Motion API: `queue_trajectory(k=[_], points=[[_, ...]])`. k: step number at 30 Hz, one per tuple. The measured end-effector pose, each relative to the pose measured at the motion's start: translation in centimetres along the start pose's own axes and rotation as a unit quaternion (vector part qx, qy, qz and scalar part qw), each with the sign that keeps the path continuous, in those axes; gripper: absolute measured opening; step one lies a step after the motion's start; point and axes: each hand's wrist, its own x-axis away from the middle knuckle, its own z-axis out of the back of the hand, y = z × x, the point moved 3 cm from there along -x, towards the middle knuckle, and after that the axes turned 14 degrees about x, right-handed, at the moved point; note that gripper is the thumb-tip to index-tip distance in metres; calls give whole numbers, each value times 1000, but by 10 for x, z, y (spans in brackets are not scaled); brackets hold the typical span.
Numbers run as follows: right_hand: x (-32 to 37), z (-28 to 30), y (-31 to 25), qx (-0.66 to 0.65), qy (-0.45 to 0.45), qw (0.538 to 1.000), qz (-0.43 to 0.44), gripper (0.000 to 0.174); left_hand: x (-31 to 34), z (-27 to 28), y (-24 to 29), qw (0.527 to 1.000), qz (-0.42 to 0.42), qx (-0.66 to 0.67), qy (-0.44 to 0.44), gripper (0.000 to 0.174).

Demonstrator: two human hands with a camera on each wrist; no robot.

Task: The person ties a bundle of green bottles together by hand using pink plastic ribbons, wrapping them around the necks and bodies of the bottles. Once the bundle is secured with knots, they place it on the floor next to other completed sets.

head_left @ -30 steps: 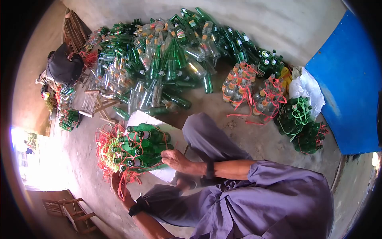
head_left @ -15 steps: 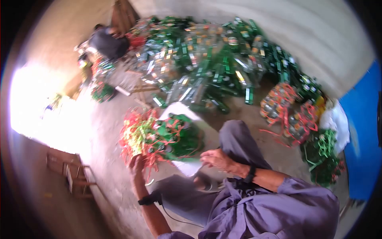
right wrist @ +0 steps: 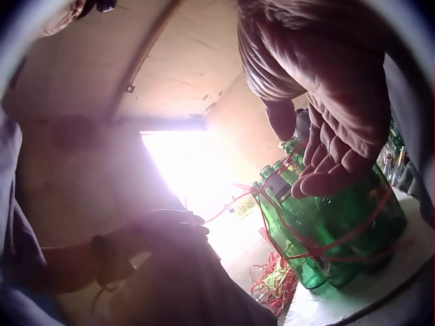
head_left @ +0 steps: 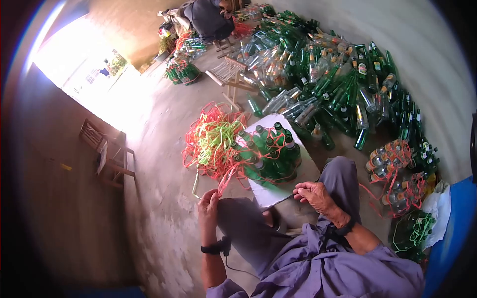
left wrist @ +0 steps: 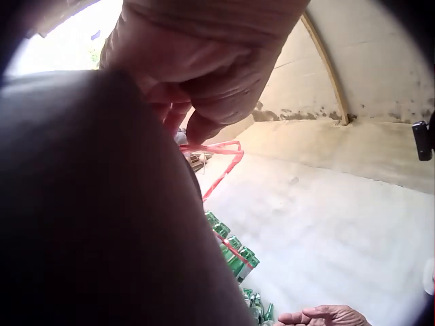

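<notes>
A bundle of green glass bottles (head_left: 271, 156), tied round with red plastic strip, stands on a white board (head_left: 273, 194) before the crossed legs. My left hand (head_left: 207, 204) pinches the end of a red strip (left wrist: 228, 148) between thumb and fingers, left of the bundle and above the knee. The strip runs from there to the bottle necks. On the near right side, my right hand (head_left: 315, 195) hovers apart from the bottles, fingers loosely bent and holding nothing. In the right wrist view its fingers (right wrist: 329, 180) overlap the bottles.
A tangle of red and yellow-green strips (head_left: 216, 136) lies left of the board. Loose bottles (head_left: 323, 69) are heaped along the wall. Tied bundles of clear bottles (head_left: 390, 161) stand at right. A low wooden stool (head_left: 228, 74) and a wooden chair (head_left: 107, 154) are farther off, near another person (head_left: 211, 20).
The head view has swung left towards the doorway. My left hand has drawn the red strip away from the bundle, and my right hand has come off the bottles.
</notes>
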Motion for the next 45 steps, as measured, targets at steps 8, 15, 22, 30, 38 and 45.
queue_trajectory(k=[8,15,22,30,38,45], points=[[4,7,7,20,43,999,-1,34,9,-3,-12,997,-39,-16,65,24],[24,-3,-14,106,25,992,68,31,-4,-7,-27,995,-27,-89,-26,20],[29,28,-53,121,7,986,116,29,-8,-34,-8,991,25,-80,-102,18],[16,103,-53,100,139,977,128,30,-11,-41,-4,981,30,-174,-86,29],[47,146,-4,-63,212,975,-3,33,-11,-34,-6,970,11,-222,-95,37],[39,151,-2,-46,255,966,8,35,-11,-30,-12,975,11,-200,-95,34]])
